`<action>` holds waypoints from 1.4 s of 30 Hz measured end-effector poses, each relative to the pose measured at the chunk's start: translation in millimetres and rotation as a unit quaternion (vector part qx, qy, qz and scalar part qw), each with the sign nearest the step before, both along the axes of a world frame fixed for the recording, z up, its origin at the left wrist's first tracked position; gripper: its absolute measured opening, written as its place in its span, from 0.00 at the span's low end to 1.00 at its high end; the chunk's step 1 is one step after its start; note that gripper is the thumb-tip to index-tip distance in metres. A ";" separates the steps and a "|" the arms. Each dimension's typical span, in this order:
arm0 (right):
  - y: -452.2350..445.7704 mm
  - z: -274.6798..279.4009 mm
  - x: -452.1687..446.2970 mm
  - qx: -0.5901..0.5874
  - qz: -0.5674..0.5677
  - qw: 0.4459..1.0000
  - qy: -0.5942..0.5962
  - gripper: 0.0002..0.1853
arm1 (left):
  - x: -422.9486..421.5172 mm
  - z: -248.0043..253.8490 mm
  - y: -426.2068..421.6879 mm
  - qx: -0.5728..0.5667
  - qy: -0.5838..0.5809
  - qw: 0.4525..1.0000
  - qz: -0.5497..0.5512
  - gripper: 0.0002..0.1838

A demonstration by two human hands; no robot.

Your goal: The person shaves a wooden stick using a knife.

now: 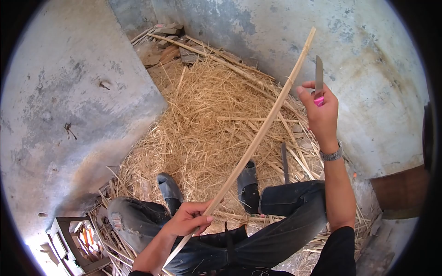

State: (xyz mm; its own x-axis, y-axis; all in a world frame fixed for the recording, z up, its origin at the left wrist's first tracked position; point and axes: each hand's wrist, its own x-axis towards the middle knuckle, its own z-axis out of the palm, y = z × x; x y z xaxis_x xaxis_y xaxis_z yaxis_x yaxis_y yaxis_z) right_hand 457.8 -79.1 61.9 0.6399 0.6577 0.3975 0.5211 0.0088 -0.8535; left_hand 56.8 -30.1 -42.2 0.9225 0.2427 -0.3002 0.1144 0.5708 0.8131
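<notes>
A long, pale wooden strip (262, 130) slants across the view, from low at my lap to high at the upper right. My left hand (192, 218) is closed round its lower part, above my thigh. To the right of the strip's upper part, my right hand (321, 106) grips a knife (319, 73) by its pink handle (318, 101). The blade points up and stands apart from the strip. A metal-banded watch (331, 152) is on the right wrist.
Curly shavings (198, 119) cover the floor, with loose strips (251, 78) along the wall (368, 83). A dark blade-like tool (285, 162) lies near my right shoe (248, 181). At lower left stands a wooden frame (69, 234); a brown board (400, 188) is at right.
</notes>
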 end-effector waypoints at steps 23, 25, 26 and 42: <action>-10.6 -4.2 58.9 -0.146 -0.110 0.970 -0.163 0.30 | 1.2 3.4 -9.6 -0.118 0.003 0.988 -0.100 0.23; -9.6 -4.9 61.0 -0.164 -0.121 0.965 -0.167 0.30 | 3.1 9.2 -10.6 -0.050 0.030 0.995 -0.080 0.24; -8.7 -6.3 61.5 -0.181 -0.130 0.960 -0.171 0.30 | 2.5 9.0 -11.2 -0.049 0.029 0.995 -0.081 0.24; -4.5 -38.2 38.3 -0.168 -0.001 0.983 -0.071 0.32 | -15.7 3.7 -7.8 -0.004 0.059 0.998 -0.038 0.23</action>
State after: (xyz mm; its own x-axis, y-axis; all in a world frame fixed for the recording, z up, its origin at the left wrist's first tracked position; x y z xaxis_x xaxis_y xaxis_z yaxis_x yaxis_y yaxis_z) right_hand 496.1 -83.6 23.7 0.5943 0.7667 0.2427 0.6353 -0.2626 -0.7263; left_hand 41.0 -38.0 -38.5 0.8967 0.1697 -0.4088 0.2519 0.5639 0.7865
